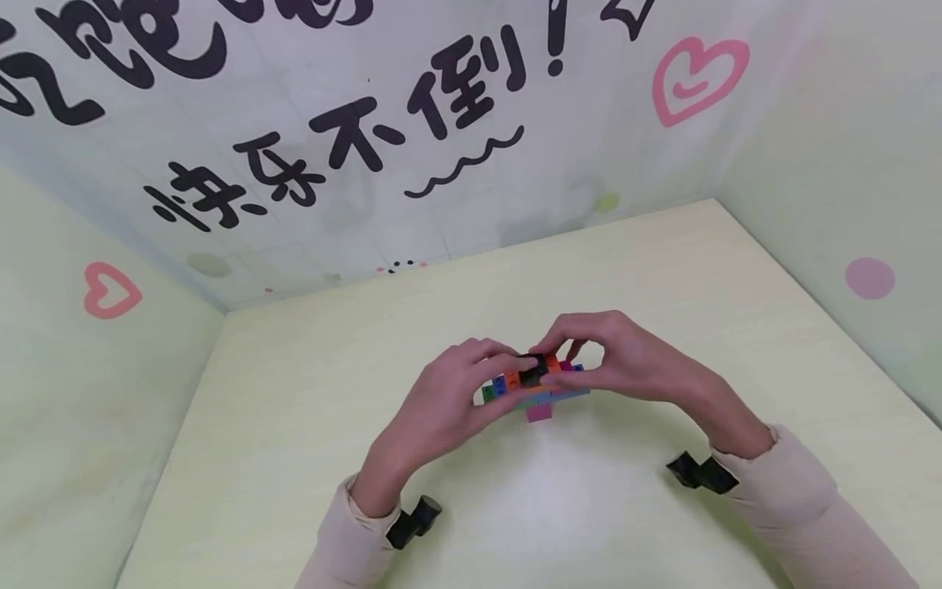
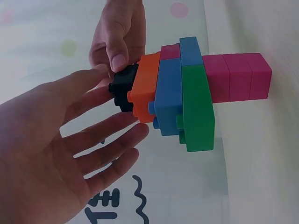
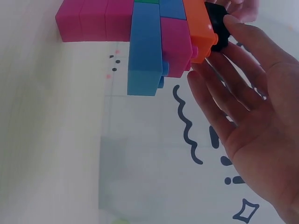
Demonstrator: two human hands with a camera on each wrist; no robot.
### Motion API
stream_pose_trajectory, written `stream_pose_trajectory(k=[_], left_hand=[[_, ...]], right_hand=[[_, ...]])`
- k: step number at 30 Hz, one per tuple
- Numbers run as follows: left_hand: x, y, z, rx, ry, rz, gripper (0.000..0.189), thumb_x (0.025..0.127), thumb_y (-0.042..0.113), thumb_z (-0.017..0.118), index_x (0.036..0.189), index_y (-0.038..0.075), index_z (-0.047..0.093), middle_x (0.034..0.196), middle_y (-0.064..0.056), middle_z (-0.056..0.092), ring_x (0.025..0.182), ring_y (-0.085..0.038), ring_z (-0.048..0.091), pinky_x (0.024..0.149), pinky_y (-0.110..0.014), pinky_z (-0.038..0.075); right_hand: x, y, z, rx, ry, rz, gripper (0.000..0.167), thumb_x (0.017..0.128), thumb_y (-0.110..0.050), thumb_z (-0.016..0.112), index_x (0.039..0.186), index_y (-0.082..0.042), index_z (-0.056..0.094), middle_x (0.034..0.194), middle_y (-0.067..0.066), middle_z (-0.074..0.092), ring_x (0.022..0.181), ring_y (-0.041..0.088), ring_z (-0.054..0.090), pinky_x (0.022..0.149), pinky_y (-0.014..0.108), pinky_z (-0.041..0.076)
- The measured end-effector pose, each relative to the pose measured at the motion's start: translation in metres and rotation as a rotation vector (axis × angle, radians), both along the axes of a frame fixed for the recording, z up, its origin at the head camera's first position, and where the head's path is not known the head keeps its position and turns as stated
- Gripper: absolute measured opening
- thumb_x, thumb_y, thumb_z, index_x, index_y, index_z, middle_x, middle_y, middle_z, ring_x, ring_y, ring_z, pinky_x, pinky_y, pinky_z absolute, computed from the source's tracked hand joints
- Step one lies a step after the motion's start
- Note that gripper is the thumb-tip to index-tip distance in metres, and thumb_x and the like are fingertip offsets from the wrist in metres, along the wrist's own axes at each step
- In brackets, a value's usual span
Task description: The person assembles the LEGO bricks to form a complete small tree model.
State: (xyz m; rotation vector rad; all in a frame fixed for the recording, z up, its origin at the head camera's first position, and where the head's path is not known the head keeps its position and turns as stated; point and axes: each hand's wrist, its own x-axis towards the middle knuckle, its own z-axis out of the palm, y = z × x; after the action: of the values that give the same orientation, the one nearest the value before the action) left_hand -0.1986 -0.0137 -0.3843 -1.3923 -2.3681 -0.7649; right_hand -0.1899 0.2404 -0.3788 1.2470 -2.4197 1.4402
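A stepped tower of toy building bricks stands upright between the hands. Its narrow magenta column (image 2: 238, 77) carries a wide layer with a green brick (image 2: 198, 107) and a blue brick (image 3: 145, 56). Above come a layer of blue and magenta (image 3: 175, 46), then a shorter orange brick (image 2: 147, 84), and on top a small black brick (image 2: 124, 88). My left hand (image 1: 452, 393) pinches the black brick from the left, its other fingers stretched behind the tower. From the right, my right hand (image 1: 640, 360) pinches the same brick between thumb and fingers.
The tower rests on a pale table (image 1: 294, 425). A white wall with black lettering (image 1: 353, 135) rises behind it, and side walls (image 1: 846, 188) stand left and right. Small black devices (image 1: 702, 473) are strapped at both sleeve cuffs.
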Motion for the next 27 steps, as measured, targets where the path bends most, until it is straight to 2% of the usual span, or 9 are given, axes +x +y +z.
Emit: stream_pose_trajectory(k=[4, 8, 14, 22, 27], left_hand=[[-0.003, 0.0, -0.001, 0.084, -0.109, 0.026, 0.032, 0.086, 0.027, 0.077, 0.115, 0.014, 0.071, 0.105, 0.007, 0.068, 0.096, -0.006, 0.06, 0.081, -0.024, 0.048], [-0.006, -0.001, -0.003, 0.113, -0.149, 0.03, 0.027, 0.085, 0.024, 0.079, 0.108, 0.009, 0.073, 0.102, 0.005, 0.069, 0.094, -0.005, 0.062, 0.08, -0.023, 0.048], [-0.006, -0.002, -0.003, 0.095, -0.136, 0.043, 0.025, 0.084, 0.023, 0.08, 0.105, 0.01, 0.075, 0.104, 0.006, 0.069, 0.097, -0.003, 0.062, 0.084, -0.023, 0.048], [-0.004, -0.001, 0.003, 0.09, -0.126, 0.061, 0.022, 0.083, 0.021, 0.08, 0.102, 0.01, 0.075, 0.1, 0.008, 0.068, 0.092, -0.003, 0.063, 0.08, -0.02, 0.047], [-0.003, 0.001, 0.0, 0.083, -0.125, 0.074, 0.024, 0.083, 0.02, 0.081, 0.103, 0.009, 0.074, 0.097, 0.006, 0.069, 0.09, -0.007, 0.063, 0.081, -0.021, 0.048]], right_hand=[[0.005, -0.005, 0.01, -0.012, -0.007, -0.001, 0.033, 0.077, 0.004, 0.08, 0.107, -0.007, 0.07, 0.098, 0.001, 0.071, 0.087, 0.014, 0.066, 0.072, 0.038, 0.055], [0.003, -0.005, 0.007, -0.006, -0.026, -0.001, 0.033, 0.078, 0.002, 0.08, 0.108, -0.008, 0.069, 0.099, -0.001, 0.071, 0.088, 0.013, 0.066, 0.073, 0.037, 0.055], [-0.007, 0.001, -0.009, 0.005, -0.024, -0.007, 0.031, 0.083, -0.012, 0.08, 0.111, -0.018, 0.07, 0.103, -0.009, 0.069, 0.09, 0.009, 0.065, 0.074, 0.033, 0.055], [-0.01, 0.0, -0.004, 0.02, -0.001, -0.003, 0.032, 0.082, -0.012, 0.08, 0.111, -0.019, 0.069, 0.102, -0.01, 0.07, 0.088, 0.008, 0.065, 0.071, 0.035, 0.055], [-0.011, 0.0, -0.009, 0.02, 0.009, -0.016, 0.035, 0.08, -0.011, 0.082, 0.112, -0.02, 0.068, 0.103, -0.01, 0.069, 0.087, 0.008, 0.064, 0.07, 0.032, 0.054]])
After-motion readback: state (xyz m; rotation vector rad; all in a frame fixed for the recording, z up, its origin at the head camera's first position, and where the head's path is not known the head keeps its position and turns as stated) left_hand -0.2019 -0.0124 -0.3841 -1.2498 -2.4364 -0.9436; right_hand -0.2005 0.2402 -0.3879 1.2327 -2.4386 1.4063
